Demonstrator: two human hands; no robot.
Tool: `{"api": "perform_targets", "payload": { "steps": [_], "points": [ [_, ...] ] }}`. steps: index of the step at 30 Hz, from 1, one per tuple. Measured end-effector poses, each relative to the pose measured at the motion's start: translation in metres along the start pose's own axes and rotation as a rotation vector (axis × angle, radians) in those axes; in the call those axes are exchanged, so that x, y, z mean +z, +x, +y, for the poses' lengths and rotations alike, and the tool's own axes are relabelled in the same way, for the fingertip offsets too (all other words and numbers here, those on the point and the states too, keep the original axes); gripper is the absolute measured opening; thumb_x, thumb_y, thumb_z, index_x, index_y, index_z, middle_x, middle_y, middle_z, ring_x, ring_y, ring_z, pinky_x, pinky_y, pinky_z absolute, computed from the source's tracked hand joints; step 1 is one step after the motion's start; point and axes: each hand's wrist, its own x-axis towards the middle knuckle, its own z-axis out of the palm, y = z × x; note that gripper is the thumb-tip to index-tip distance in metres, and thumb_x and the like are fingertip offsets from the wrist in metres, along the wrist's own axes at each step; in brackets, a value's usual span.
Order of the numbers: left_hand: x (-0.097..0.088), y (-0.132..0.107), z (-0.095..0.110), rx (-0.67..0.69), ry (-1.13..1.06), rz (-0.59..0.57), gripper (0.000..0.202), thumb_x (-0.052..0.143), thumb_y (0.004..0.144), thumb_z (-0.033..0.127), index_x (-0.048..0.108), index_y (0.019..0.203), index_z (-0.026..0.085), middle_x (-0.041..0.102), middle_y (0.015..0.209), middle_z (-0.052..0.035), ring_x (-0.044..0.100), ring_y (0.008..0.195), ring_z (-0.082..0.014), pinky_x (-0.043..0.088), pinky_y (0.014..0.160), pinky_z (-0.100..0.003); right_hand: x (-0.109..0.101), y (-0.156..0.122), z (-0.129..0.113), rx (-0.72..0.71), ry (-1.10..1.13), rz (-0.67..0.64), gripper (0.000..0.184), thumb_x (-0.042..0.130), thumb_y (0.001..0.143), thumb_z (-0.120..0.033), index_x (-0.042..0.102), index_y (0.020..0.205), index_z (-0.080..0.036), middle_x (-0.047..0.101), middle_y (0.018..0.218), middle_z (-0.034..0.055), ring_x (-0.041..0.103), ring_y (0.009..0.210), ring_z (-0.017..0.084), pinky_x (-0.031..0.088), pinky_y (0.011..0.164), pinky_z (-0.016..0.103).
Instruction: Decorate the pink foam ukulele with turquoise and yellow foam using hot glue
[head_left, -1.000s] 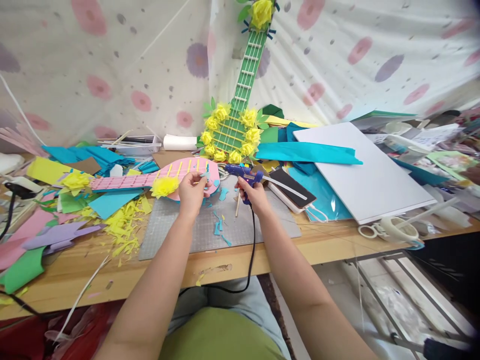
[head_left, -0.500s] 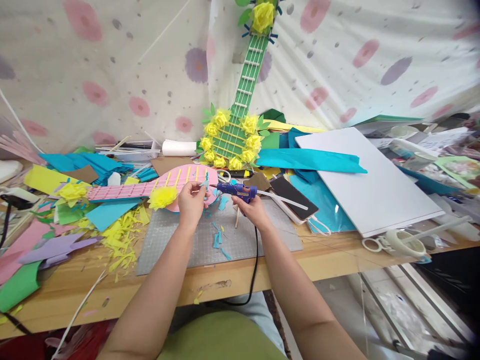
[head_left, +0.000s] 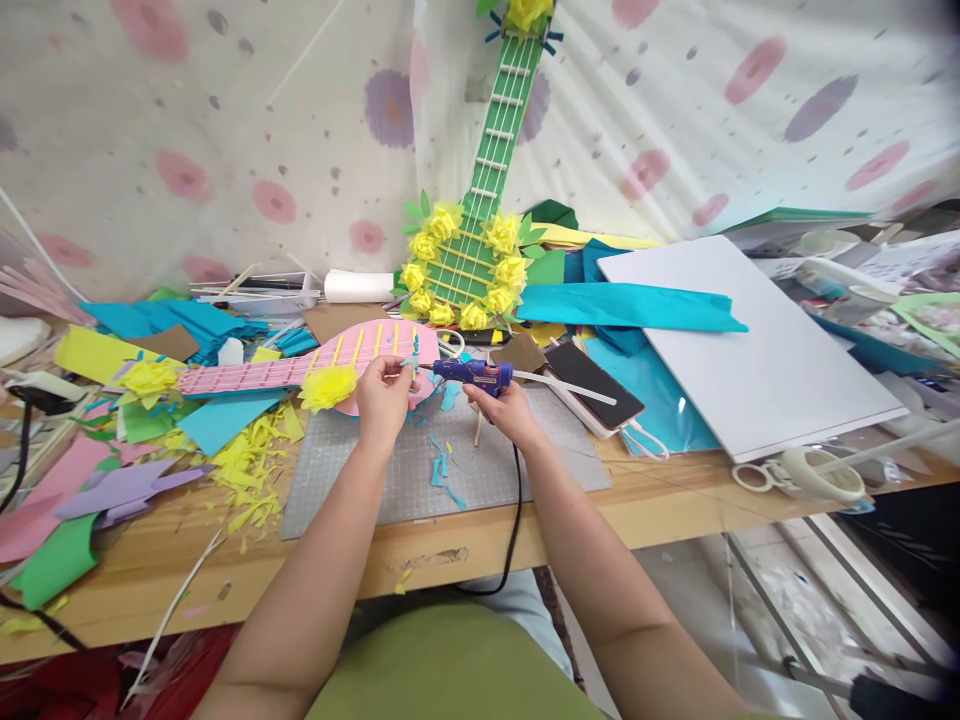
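My right hand (head_left: 504, 408) grips a blue hot glue gun (head_left: 472, 375), its nozzle pointing left and a long white glue stick (head_left: 574, 387) sticking out of its back. My left hand (head_left: 384, 400) pinches a small light-blue scrap of paper (head_left: 409, 364) right at the nozzle tip. Behind the left hand lies a pink paper guitar (head_left: 352, 345) with yellow strips across its body and a yellow paper flower (head_left: 328, 388) on its side. Part of the guitar's body is hidden by the left hand. Blue paper bits (head_left: 439, 468) lie on the grey cutting mat (head_left: 337, 490) below.
A green paper guitar (head_left: 491, 150) with yellow flowers leans on the curtain at the back. To the right are a phone (head_left: 592, 380), a white board (head_left: 742, 350) and a tape roll (head_left: 825, 475). Yellow shreds (head_left: 251, 470) and coloured paper (head_left: 60, 500) cover the left. A black cord (head_left: 514, 530) hangs over the table edge.
The view has shifted slightly. The hands stay close together, with the light-blue scrap still at the glue gun's nozzle; little else differs.
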Motion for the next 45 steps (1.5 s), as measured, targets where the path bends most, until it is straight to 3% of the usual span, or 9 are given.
{"api": "perform_targets", "payload": {
  "steps": [13, 21, 34, 45],
  "points": [
    [-0.0052, 0.0005, -0.0009, 0.005, -0.006, -0.012, 0.019, 0.063, 0.068, 0.029, 0.057, 0.081, 0.017, 0.061, 0.066, 0.0008, 0.062, 0.052, -0.0123, 0.038, 0.032, -0.016, -0.0003, -0.0023, -0.0046, -0.033, -0.007, -0.007, 0.036, 0.066, 0.067, -0.054, 0.066, 0.078, -0.020, 0.063, 0.064, 0.0025, 0.058, 0.065, 0.017, 0.044, 0.058, 0.027],
    [-0.0036, 0.0002, -0.0019, -0.015, 0.008, -0.007, 0.019, 0.063, 0.067, 0.030, 0.058, 0.081, 0.018, 0.060, 0.065, 0.0015, 0.059, 0.049, -0.0113, 0.038, 0.032, -0.017, 0.0012, -0.0016, -0.0027, -0.035, -0.014, 0.002, 0.040, 0.066, 0.067, -0.055, 0.067, 0.085, -0.019, 0.066, 0.071, 0.0034, 0.059, 0.067, 0.017, 0.045, 0.062, 0.028],
    [-0.0017, -0.0037, 0.0013, -0.021, 0.039, -0.022, 0.016, 0.063, 0.066, 0.029, 0.060, 0.077, 0.018, 0.058, 0.057, 0.0027, 0.051, 0.041, -0.0086, 0.035, 0.031, -0.017, 0.0001, -0.0010, -0.0046, -0.017, -0.029, 0.049, 0.039, 0.065, 0.066, -0.056, 0.066, 0.081, -0.020, 0.066, 0.072, 0.0041, 0.061, 0.072, 0.019, 0.046, 0.063, 0.029],
    [-0.0010, -0.0016, 0.0003, -0.027, 0.006, -0.018, 0.017, 0.063, 0.064, 0.028, 0.060, 0.076, 0.017, 0.057, 0.057, 0.0031, 0.053, 0.043, -0.0089, 0.034, 0.032, -0.016, -0.0020, -0.0013, -0.0084, 0.015, -0.008, 0.081, 0.045, 0.064, 0.066, -0.058, 0.068, 0.088, -0.019, 0.068, 0.077, 0.0046, 0.060, 0.073, 0.020, 0.046, 0.066, 0.030]
  ]
}}
